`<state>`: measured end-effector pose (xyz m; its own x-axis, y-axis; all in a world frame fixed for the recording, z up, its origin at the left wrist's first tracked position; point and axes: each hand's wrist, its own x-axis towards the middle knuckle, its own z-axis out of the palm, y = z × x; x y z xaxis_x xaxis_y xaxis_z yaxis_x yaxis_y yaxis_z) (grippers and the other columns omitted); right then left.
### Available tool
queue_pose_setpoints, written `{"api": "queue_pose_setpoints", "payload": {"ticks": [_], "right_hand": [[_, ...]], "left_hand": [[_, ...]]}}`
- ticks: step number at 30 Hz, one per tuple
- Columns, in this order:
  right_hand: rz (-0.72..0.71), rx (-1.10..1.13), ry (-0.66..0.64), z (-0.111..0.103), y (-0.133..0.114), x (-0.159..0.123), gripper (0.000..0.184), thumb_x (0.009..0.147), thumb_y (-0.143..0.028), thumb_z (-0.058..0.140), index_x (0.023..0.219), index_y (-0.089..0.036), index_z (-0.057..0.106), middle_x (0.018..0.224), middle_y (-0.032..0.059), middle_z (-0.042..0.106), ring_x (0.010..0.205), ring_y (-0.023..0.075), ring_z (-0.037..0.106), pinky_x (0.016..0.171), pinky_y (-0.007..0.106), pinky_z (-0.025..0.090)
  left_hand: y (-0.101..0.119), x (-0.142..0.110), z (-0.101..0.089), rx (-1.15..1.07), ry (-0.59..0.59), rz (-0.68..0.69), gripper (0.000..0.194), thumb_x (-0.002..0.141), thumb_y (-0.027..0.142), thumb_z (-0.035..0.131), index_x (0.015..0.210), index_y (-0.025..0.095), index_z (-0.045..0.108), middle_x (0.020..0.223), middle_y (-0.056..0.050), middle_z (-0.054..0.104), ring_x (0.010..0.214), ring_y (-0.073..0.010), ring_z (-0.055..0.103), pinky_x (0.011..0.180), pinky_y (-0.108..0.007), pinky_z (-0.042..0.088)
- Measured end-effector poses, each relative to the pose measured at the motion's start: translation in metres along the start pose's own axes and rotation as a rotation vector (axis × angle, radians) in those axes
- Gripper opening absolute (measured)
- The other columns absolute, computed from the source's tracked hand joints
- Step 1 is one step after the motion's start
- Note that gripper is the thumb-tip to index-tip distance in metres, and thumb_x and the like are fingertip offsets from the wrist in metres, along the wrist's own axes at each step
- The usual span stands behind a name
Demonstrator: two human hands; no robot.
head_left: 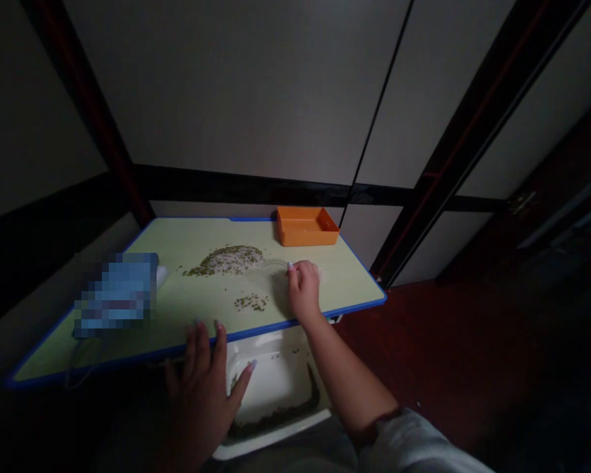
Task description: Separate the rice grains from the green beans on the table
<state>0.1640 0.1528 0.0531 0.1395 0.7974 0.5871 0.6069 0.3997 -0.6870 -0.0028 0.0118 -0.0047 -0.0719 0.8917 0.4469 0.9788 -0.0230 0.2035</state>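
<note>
My right hand (pixel 305 289) is closed over the tabletop, its fingers pinched on a clear piece with a curved rim (pixel 274 264). What exactly this see-through piece is, I cannot make out. Left of it lies a heap of small green and pale grains (pixel 230 260) on the pale yellow-green table (pixel 192 230). A smaller scatter of the same grains (pixel 251 302) lies nearer me. My left hand (pixel 204 381), open with fingers spread, is at the table's near edge beside a white basin (pixel 270 440). Dark green grains (pixel 280 417) line the basin's near and right inner sides.
An orange open box (pixel 308 236) stands at the table's back right corner. A blurred-out blue item (pixel 118 295) lies on the left. Pale panelled doors (pixel 236 92) rise behind the table, which has a blue edge. Dark red floor (pixel 414 341) shows on the right.
</note>
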Motion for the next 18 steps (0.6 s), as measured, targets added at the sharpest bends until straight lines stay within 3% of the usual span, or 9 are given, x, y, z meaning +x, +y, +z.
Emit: {"api": "queue_pose_setpoints", "payload": {"ticks": [4, 10, 18], "right_hand": [[-0.02, -0.199, -0.111, -0.008, 0.014, 0.004, 0.02, 0.093, -0.027, 0.051, 0.076, -0.02, 0.06, 0.089, 0.0069, 0.063, 0.094, 0.0218, 0.05, 0.082, 0.034, 0.034], [-0.141, -0.182, -0.229, -0.004, 0.014, 0.003, 0.02, 0.093, -0.027, 0.052, 0.077, -0.019, 0.062, 0.086, 0.0063, 0.063, 0.091, 0.0205, 0.051, 0.078, 0.032, 0.036], [-0.133, -0.276, -0.285, -0.001, 0.014, 0.005, 0.02, 0.094, -0.025, 0.05, 0.08, -0.018, 0.063, 0.087, 0.0075, 0.064, 0.089, 0.0202, 0.052, 0.076, 0.031, 0.035]], "left_hand": [[0.003, 0.0, -0.006, -0.025, -0.067, -0.04, 0.067, 0.091, 0.046, 0.035, 0.149, 0.016, 0.025, 0.159, -0.019, 0.021, 0.149, -0.0341, 0.013, 0.109, -0.068, 0.025], [0.0, 0.0, -0.006, -0.024, -0.074, -0.02, 0.067, 0.09, 0.047, 0.036, 0.149, 0.018, 0.024, 0.16, -0.018, 0.02, 0.149, -0.0344, 0.013, 0.109, -0.068, 0.027], [-0.004, 0.001, -0.003, -0.024, -0.039, 0.018, 0.069, 0.089, 0.047, 0.038, 0.15, 0.018, 0.023, 0.159, -0.019, 0.023, 0.148, -0.0354, 0.015, 0.107, -0.062, 0.034]]}}
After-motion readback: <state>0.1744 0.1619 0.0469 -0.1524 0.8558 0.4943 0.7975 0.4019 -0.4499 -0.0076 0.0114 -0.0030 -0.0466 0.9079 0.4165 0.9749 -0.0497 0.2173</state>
